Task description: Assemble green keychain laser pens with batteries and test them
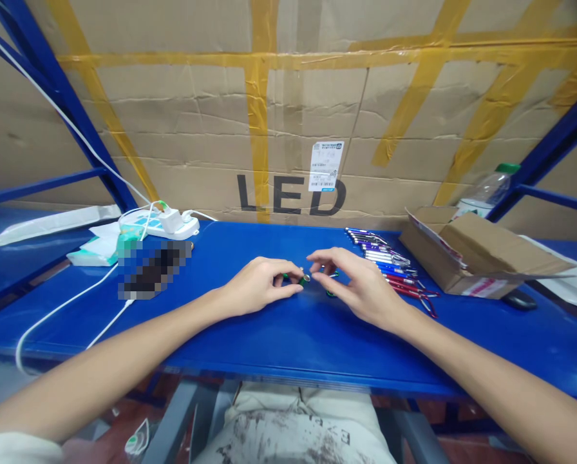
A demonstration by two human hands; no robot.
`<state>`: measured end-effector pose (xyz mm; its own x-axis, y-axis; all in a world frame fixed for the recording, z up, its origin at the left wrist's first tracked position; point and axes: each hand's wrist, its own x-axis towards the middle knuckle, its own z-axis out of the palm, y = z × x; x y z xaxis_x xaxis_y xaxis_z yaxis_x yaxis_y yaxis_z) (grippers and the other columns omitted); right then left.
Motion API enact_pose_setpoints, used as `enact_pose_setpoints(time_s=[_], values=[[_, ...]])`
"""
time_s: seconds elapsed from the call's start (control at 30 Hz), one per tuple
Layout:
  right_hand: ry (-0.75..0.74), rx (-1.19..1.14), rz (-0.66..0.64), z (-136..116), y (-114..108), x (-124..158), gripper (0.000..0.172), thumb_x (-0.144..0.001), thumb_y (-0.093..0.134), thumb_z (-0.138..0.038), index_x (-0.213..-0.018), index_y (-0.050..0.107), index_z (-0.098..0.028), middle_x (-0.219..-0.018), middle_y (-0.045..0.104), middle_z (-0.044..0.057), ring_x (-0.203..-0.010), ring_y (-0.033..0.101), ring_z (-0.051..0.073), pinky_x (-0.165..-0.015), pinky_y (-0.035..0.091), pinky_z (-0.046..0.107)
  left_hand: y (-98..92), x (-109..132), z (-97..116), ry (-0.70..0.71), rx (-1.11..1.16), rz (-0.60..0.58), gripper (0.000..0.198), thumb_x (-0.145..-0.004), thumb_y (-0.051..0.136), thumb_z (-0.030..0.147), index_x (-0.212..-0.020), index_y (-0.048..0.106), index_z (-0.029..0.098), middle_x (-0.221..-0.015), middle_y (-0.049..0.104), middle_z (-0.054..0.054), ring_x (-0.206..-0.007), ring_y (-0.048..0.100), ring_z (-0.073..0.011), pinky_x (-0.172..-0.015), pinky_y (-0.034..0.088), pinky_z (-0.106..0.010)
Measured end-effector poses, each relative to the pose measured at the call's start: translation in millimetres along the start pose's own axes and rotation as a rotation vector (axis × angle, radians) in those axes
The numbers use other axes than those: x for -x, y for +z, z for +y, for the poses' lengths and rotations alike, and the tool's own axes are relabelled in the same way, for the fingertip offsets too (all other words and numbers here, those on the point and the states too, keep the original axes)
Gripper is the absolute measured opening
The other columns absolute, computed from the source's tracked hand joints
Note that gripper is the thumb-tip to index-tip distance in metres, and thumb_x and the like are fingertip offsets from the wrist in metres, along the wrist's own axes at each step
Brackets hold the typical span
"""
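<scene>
My left hand [257, 285] is closed in a pinch around a small green tube with a round silver end [306, 278], which looks like a mini flashlight. The fingers cover most of its body. Facing it from the right, my right hand [359, 283] is curved, with thumb and index fingertip apart. Beneath its palm a green clip or loop [331, 294] partly shows; whether the other fingers touch it is hidden. Just beyond my right hand lies a row of slim tubes with carabiner clips [387, 258], in purple, silver, blue and red.
An open cardboard box [482, 251] stands at the right, a dark object [519, 299] beside it. A clear bottle [491, 187] is behind. To the left lie a power strip [187, 225], white cables and a blurred dark object [156, 270]. A large carton [196, 129] backs the blue table [269, 341].
</scene>
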<state>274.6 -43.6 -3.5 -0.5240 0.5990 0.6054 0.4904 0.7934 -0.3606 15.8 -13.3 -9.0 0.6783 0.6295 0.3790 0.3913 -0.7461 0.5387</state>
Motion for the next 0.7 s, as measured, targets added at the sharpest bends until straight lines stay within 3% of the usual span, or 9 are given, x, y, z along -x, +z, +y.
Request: enact_pose_setpoints(time_s=[0.1,0.2,0.3,0.37,0.53,0.7], values=[[-0.032,0.293,-0.042,4.1,-7.4,-1.4,0.016,-0.111,0.054,-0.025,-0.124,0.062,-0.021,-0.110,0.074,0.011,-0.098,0.069,0.028,-0.085,0.053,0.040,-0.3,-0.4,-0.2,-0.035,-0.016,0.024,0.020,-0.100,0.073,0.031,-0.116,0.078,0.021,-0.100,0.081,-0.001,-0.069,0.062,-0.0123,-0.071,0.048,-0.025],[0.029,0.503,-0.244,8.7,-11.6,-1.2,0.011,-0.110,0.056,-0.026,-0.104,0.062,-0.020,-0.096,0.073,0.011,-0.086,0.069,0.029,-0.074,0.048,0.038,-0.9,-0.9,-0.1,-0.078,-0.018,0.038,0.021,-0.100,0.072,0.032,-0.116,0.077,0.020,-0.100,0.081,-0.001,-0.067,0.061,-0.0122,-0.069,0.047,-0.026],[0.120,0.552,-0.444,10.4,-10.9,0.9,0.014,-0.109,0.058,-0.025,-0.096,0.059,-0.021,-0.085,0.073,0.007,-0.073,0.068,0.025,-0.063,0.040,0.034,-1.1,-1.2,-0.5,-0.098,-0.009,0.051,0.022,-0.100,0.071,0.033,-0.116,0.077,0.019,-0.100,0.082,-0.002,-0.067,0.062,-0.0124,-0.068,0.047,-0.026],[0.146,0.521,-0.502,9.8,-9.3,2.3,0.011,-0.109,0.056,-0.023,-0.098,0.057,-0.022,-0.086,0.074,0.007,-0.071,0.069,0.024,-0.061,0.037,0.032,-0.9,-1.4,-1.2,-0.099,-0.005,0.054,0.022,-0.099,0.071,0.033,-0.116,0.077,0.019,-0.100,0.082,-0.002,-0.067,0.062,-0.0123,-0.068,0.047,-0.026],[0.108,0.366,-0.476,8.8,-7.1,3.4,0.010,-0.111,0.050,-0.019,-0.103,0.054,-0.023,-0.092,0.073,0.006,-0.077,0.070,0.024,-0.066,0.042,0.031,-0.9,-1.2,-2.4,-0.098,-0.014,0.057,0.022,-0.099,0.072,0.032,-0.116,0.077,0.020,-0.099,0.081,-0.001,-0.067,0.062,-0.0123,-0.068,0.047,-0.026],[0.084,0.255,-0.211,9.1,-6.0,2.5,0.011,-0.114,0.046,-0.023,-0.115,0.056,-0.023,-0.103,0.072,0.007,-0.091,0.070,0.024,-0.079,0.049,0.034,-1.2,-1.0,-1.2,-0.072,-0.017,0.041,0.022,-0.100,0.072,0.033,-0.116,0.077,0.020,-0.096,0.080,-0.001,-0.069,0.063,-0.0130,-0.070,0.048,-0.026]])
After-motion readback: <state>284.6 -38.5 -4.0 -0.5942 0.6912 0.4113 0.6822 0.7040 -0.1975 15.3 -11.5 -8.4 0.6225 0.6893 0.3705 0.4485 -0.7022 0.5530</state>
